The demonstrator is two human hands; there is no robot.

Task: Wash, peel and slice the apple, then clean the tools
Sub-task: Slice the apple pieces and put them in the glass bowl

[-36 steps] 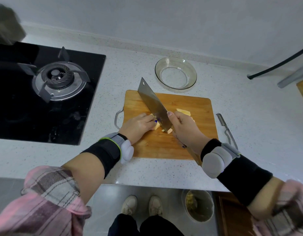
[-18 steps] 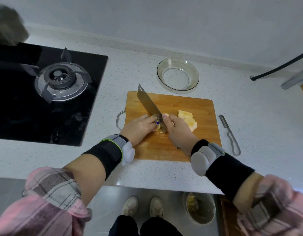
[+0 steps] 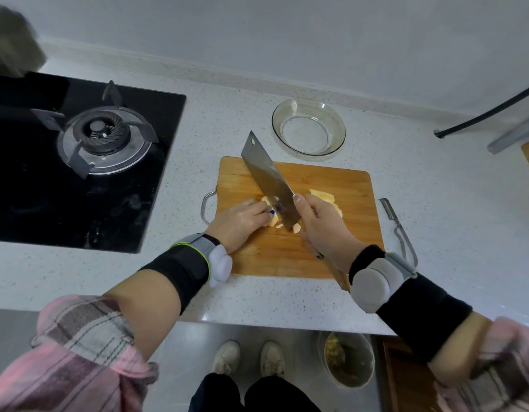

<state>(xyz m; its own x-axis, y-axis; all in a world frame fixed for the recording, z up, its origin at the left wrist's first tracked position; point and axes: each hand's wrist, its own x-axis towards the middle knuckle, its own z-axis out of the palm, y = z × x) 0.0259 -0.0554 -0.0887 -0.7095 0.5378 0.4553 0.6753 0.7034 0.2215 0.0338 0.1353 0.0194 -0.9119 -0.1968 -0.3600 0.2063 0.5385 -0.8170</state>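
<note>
Two hands work over a rectangular wooden cutting board point(image 3: 331, 251) with a metal loop handle on its left edge, lying on a pale speckled countertop point(image 3: 227, 108). The right hand point(image 3: 322, 230) has its fingers curled round the wooden handle of a broad steel cleaver point(image 3: 267, 179), index finger laid along the blade's spine; the blade slants from the far left down to the near right, its heel resting among the pieces of peeled, pale yellow apple point(image 3: 272, 221). The left hand point(image 3: 239, 224) lies on the board just left of the blade, fingers bent and pressing on the apple piece there, fingertips right against the steel. The blade and both hands hide most of that piece. More cut apple slices point(image 3: 324, 194) lie on the board to the right, partly behind the right hand.

Beyond the board's far edge stands a clear round glass bowl point(image 3: 308, 130), close to the cleaver's tip but apart from it. Just right of the board a slim metal peeler point(image 3: 398, 230) lies on the counter. At the left sits a black glass hob with a steel gas burner point(image 3: 104, 138). Both wrists wear black bands with grey sensor pods, and pink plaid sleeves are pushed up. Below the counter's near edge, on the floor, a round bin holding scraps point(image 3: 348, 364) stands right of the person's pale shoes point(image 3: 248, 358).
</note>
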